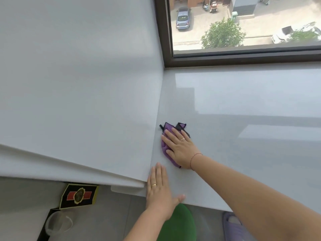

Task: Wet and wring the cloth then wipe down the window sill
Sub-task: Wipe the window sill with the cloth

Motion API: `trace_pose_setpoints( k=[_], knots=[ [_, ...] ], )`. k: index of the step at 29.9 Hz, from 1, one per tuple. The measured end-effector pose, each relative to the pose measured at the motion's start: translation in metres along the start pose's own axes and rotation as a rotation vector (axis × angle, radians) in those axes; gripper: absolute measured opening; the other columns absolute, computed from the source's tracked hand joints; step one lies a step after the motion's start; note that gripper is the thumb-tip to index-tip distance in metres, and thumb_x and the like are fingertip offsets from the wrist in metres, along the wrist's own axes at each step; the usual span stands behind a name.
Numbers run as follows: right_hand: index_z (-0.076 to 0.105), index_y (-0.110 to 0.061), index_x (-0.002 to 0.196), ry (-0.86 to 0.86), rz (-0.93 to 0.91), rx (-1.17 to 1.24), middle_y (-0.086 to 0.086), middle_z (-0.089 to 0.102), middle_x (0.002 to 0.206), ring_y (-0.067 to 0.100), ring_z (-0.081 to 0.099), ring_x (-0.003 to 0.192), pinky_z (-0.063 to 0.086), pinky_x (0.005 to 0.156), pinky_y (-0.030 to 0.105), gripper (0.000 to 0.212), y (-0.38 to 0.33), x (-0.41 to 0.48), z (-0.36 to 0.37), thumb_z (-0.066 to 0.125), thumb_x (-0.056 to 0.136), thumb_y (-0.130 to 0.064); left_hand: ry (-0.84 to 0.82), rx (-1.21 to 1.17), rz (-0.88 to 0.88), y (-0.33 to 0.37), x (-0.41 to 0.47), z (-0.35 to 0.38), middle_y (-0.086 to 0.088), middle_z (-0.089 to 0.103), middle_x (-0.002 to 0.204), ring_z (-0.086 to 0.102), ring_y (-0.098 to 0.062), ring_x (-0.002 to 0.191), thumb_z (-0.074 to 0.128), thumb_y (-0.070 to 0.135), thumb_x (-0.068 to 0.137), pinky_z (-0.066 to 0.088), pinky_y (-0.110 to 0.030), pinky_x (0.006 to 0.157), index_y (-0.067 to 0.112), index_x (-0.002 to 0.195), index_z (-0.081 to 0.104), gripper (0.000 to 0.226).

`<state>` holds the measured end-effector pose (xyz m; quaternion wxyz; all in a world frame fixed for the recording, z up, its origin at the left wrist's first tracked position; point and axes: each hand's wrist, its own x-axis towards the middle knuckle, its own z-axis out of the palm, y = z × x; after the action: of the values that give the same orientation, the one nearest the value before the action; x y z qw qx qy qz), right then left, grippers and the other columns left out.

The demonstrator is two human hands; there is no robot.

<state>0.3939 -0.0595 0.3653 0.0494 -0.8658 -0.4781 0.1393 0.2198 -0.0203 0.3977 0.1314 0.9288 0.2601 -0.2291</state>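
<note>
Two sets of fingers lie straight and flat here. The fingers (171, 135) of the right hand (179, 148), held close together, press down on a purple microfibre cloth with black edging (164, 145). It lies crumpled on the pale grey, glossy stone window sill (243, 145), just beside the white side wall (78, 84). Nothing is gripped; the palm simply pins the cloth. The left hand (159, 188) rests open at the sill's front edge, near the wall corner, holding nothing and apparently bracing. Each hand wears a ring.

Wiping seems to be under way in the left corner, with most of the sill to the right yet to be covered. Because the cloth is pressed rather than held, a fast stroke could make it bunch or slip from under the palm, leaving streaks. The folded wad may also miss the seam along the wall. A long lean over the slick sill could let the bracing hand slide.

The sill mirrors daylight below the dark brown window frame (165, 32); parked cars and a tree show through the glass. On the grey floor lie a black box with a red and gold emblem (79, 195) and a clear round dish or lid (59, 223).
</note>
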Motion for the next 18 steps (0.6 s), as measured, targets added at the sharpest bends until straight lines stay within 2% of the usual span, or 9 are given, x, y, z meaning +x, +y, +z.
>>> trace_pose_setpoints(
  k=[3,6,8,9,12,14,16,18],
  knots=[
    [0.001,-0.031,0.151,0.031,0.2,0.026,-0.007,-0.006,0.16,0.017,-0.01,0.147,-0.009,0.118,0.038,0.058,0.052,0.006,-0.016,0.022,0.098,-0.047,0.047,-0.065,-0.023,-0.001,0.001,0.001,-0.002,-0.029,0.154,-0.029,-0.021,0.141,0.044,0.068,0.083,-0.023,-0.031,0.111,0.013,0.145,-0.022,0.106],
    [0.001,-0.029,0.151,0.041,0.43,0.107,-0.005,-0.008,0.16,0.02,-0.012,0.146,-0.01,0.118,0.041,0.059,0.066,0.011,-0.022,0.022,0.098,-0.044,0.211,-0.089,-0.06,0.007,0.009,-0.006,-0.004,-0.001,0.158,-0.008,-0.022,0.144,0.04,0.069,0.084,-0.007,-0.035,0.118,0.017,0.147,0.012,0.086],
    [0.0,-0.026,0.151,0.044,0.508,0.134,-0.003,-0.01,0.16,0.023,-0.015,0.146,-0.013,0.116,0.044,0.061,0.046,0.018,-0.021,0.023,0.098,-0.043,0.286,-0.086,-0.071,0.016,0.021,-0.014,-0.002,0.004,0.156,-0.005,-0.021,0.143,0.039,0.067,0.085,-0.002,-0.036,0.119,0.019,0.144,0.018,0.079],
    [-0.001,-0.025,0.151,0.038,0.473,0.139,-0.002,-0.011,0.16,0.025,-0.016,0.145,-0.014,0.115,0.045,0.061,0.031,0.021,-0.018,0.023,0.098,-0.043,0.296,-0.101,-0.083,0.021,0.029,-0.017,-0.002,0.001,0.157,-0.006,-0.021,0.144,0.039,0.066,0.086,-0.001,-0.036,0.119,0.018,0.146,0.015,0.08],
    [0.002,-0.026,0.151,-0.029,0.129,0.124,-0.003,-0.009,0.16,0.023,-0.017,0.145,-0.017,0.114,0.044,0.058,-0.007,0.027,-0.011,0.02,0.099,-0.042,0.321,-0.151,-0.142,0.037,0.052,-0.025,-0.007,-0.006,0.158,-0.009,-0.022,0.146,0.044,0.06,0.087,-0.003,-0.034,0.119,0.011,0.149,0.002,0.09],
    [0.004,-0.029,0.151,-0.06,-0.041,0.089,-0.006,-0.007,0.16,0.019,-0.014,0.146,-0.015,0.116,0.041,0.056,-0.004,0.032,-0.01,0.016,0.099,-0.044,0.331,-0.193,-0.182,0.043,0.065,-0.03,-0.01,-0.006,0.158,-0.01,-0.023,0.146,0.05,0.054,0.087,-0.006,-0.033,0.119,0.005,0.149,-0.001,0.094],
    [0.005,-0.03,0.151,-0.039,-0.11,0.04,-0.007,-0.003,0.16,0.017,-0.01,0.147,-0.013,0.118,0.038,0.055,0.018,0.041,-0.015,0.017,0.099,-0.045,0.313,-0.237,-0.181,0.048,0.077,-0.032,-0.009,-0.012,0.159,-0.014,-0.022,0.146,0.049,0.059,0.087,-0.007,-0.033,0.118,0.005,0.149,-0.006,0.099],
    [0.004,-0.03,0.151,-0.009,-0.075,0.016,-0.007,-0.003,0.16,0.017,-0.009,0.147,-0.01,0.119,0.038,0.055,0.048,0.052,-0.024,0.02,0.1,-0.044,0.286,-0.273,-0.175,0.054,0.089,-0.034,-0.006,-0.019,0.158,-0.019,-0.02,0.145,0.045,0.066,0.085,-0.007,-0.033,0.117,0.007,0.148,-0.014,0.104]
  ],
)
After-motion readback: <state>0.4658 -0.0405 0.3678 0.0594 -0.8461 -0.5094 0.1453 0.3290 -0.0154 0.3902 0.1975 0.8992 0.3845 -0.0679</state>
